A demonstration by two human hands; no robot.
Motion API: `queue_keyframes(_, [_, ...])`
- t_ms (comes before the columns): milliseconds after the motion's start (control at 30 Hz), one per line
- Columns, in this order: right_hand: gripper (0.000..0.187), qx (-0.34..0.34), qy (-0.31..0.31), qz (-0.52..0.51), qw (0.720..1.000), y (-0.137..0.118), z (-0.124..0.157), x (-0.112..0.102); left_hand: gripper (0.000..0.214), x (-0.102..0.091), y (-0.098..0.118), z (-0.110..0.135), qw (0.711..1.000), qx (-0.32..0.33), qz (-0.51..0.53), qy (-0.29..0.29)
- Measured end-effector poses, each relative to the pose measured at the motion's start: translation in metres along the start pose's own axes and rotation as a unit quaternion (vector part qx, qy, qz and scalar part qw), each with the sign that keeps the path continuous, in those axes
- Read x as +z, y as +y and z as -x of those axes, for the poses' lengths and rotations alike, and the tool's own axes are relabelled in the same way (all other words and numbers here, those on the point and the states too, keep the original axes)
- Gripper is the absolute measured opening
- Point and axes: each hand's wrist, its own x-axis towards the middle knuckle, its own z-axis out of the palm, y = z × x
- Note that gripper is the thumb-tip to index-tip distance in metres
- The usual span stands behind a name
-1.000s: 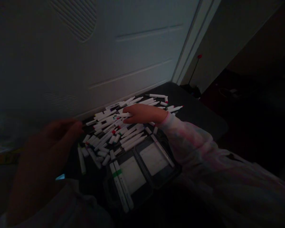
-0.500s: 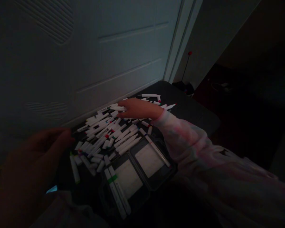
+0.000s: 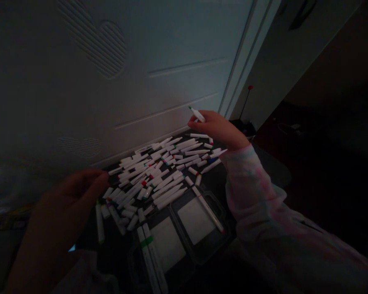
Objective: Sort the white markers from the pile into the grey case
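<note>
My right hand (image 3: 217, 126) is raised over the far right of the pile, its thumb and fingers pinching a white marker (image 3: 198, 115) with a green tip. My left hand (image 3: 61, 208), dim and blurred, hovers by the pile's left side with fingers curled toward the thumb; whatever they hold, if anything, is hidden. Below lies a heap of white markers and loose caps (image 3: 135, 165), many uncapped. In front of it a clear plastic case (image 3: 219, 200) lies open. Two green-banded markers (image 3: 150, 249) rest across its left half, and one slim marker (image 3: 207, 208) crosses the right half.
Behind the pile stands a pale panel (image 3: 178, 90) with raised grooves and heart shapes. The dark tabletop (image 3: 270, 163) extends to the right. Beyond it is a thin rod with a red ball (image 3: 250, 87). A clear shiny object (image 3: 1, 190) sits at far left.
My right hand has lifted from the pile and moved up and right, with the green-tipped marker now showing in it. The left hand keeps its curled shape; the whole view has shifted slightly.
</note>
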Motion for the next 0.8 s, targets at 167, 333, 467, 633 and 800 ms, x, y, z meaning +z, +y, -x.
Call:
queue_keyframes(167, [0.019, 0.002, 0.011, -0.012, 1.0, 0.005, 0.0, -0.002, 0.035, -0.005, 0.01, 0.002, 0.998, -0.041, 0.043, -0.035])
queue_keyframes(333, [0.019, 0.001, 0.003, -0.023, 1.0, 0.0, 0.002, 0.0, 0.036, -0.006, 0.014, 0.002, 0.998, -0.04, 0.042, -0.037])
queue_keyframes(467, [0.019, -0.001, -0.008, -0.011, 1.0, -0.005, 0.003, 0.003, 0.038, -0.009, 0.021, 0.004, 0.997, -0.042, 0.035, -0.057])
queue_keyframes(633, [0.021, 0.003, -0.022, 0.0, 1.0, -0.008, 0.003, 0.006, 0.036, -0.012, 0.03, 0.004, 0.996, -0.046, 0.033, -0.065])
queue_keyframes(800, [0.021, 0.003, -0.022, -0.005, 1.0, -0.008, 0.003, 0.007, 0.037, -0.011, 0.028, 0.003, 0.994, -0.058, 0.043, -0.081])
